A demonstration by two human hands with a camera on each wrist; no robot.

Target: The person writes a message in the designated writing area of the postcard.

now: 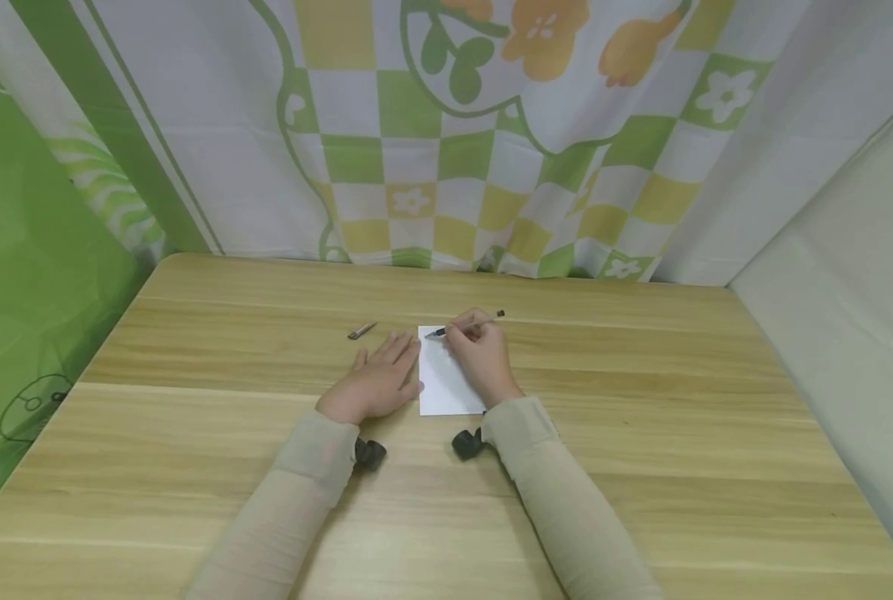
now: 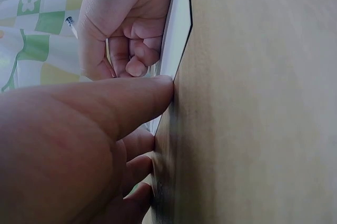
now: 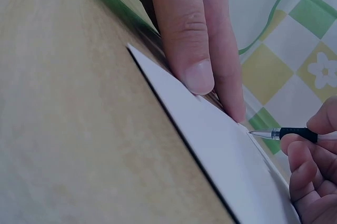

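A pen [image 1: 438, 332] with a clear barrel and black grip is pinched in my right hand [image 1: 482, 354], its tip at the upper left part of a white sheet of paper [image 1: 446, 387]. In the right wrist view the pen [image 3: 297, 133] has its metal point at the paper [image 3: 210, 139]. My left hand [image 1: 374, 379] lies with straight fingers along the paper's left edge. In the left wrist view, the thumb of the left hand [image 2: 79, 124] touches the edge of the paper [image 2: 178, 39].
A pen cap [image 1: 362, 331] lies on the wooden table [image 1: 641, 467], just beyond the left hand. A patterned curtain [image 1: 491, 167] hangs along the table's far edge. Dark wrist cameras [image 1: 467, 444] sit beneath both cuffs.
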